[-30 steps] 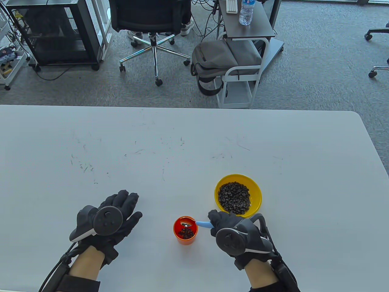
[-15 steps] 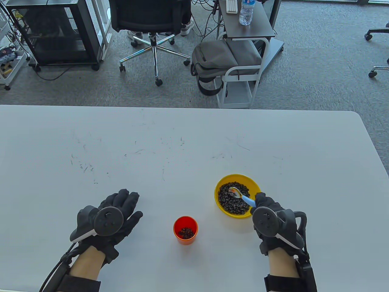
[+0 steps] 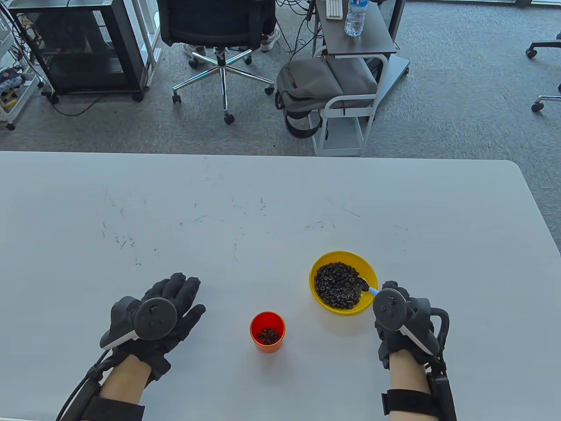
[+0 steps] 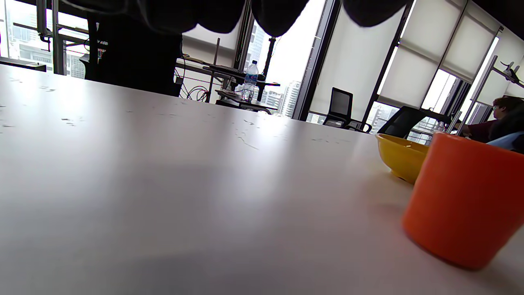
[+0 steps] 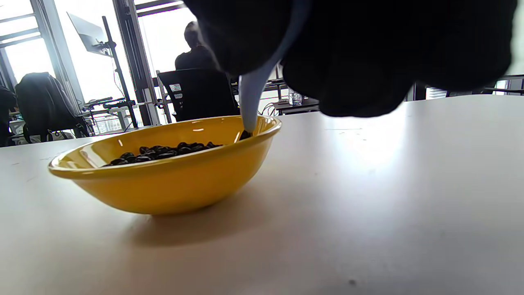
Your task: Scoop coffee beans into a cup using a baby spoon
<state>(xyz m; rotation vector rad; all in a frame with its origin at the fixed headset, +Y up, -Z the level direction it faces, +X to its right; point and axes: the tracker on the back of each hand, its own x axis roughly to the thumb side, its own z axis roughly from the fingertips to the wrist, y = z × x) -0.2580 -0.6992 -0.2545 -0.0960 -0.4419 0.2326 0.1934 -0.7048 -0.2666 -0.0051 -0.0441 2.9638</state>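
A yellow bowl point(image 3: 319, 264) of coffee beans point(image 3: 335, 284) stands right of centre near the table's front; it also shows in the right wrist view point(image 5: 172, 180). An orange cup point(image 3: 267, 346) with some beans stands left of it, and shows in the left wrist view point(image 4: 466, 200). My right hand point(image 3: 396, 313) grips a baby spoon by its light-blue handle point(image 3: 373, 290); the spoon point(image 5: 251, 98) dips steeply into the beans at the bowl's right edge, its scoop hidden. My left hand point(image 3: 164, 307) rests flat and empty on the table, left of the cup.
The white table point(image 3: 263, 210) stretches far behind the bowl, with light scuff marks. Beyond its far edge stand an office chair point(image 3: 219, 39), a grey backpack point(image 3: 315, 87) on a white cart, and a small table with a water bottle point(image 3: 354, 17).
My right hand carried the spoon from over the orange cup to the yellow bowl, then drew back right and pushed the scoop down into the beans. My left hand stayed still.
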